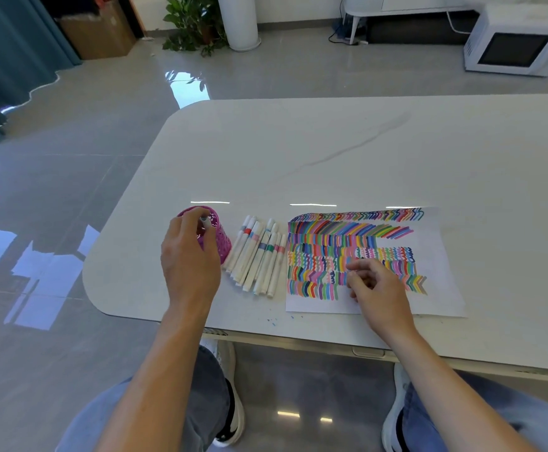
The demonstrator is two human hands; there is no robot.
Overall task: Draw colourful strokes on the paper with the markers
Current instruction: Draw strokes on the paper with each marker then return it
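A white sheet of paper [435, 288] lies near the table's front edge, filled with rows of colourful strokes. Left of it lies a pile of several white markers [259, 259] with coloured bands. Further left stands a purple mesh pen cup [215, 236]. My left hand [189, 256] hovers over the cup and pinches a white marker [206, 221] at the cup's mouth. My right hand [375, 285] rests on the paper's lower middle with its fingers loosely curled; it seems to hold nothing.
The white table [331, 151] has a rounded left corner and small blue ink specks [274, 322] near its front edge. Beyond it are a glossy grey floor, a potted plant [194, 24], a white microwave [517, 44] and a cardboard box [98, 31]. My legs and shoes show below the table.
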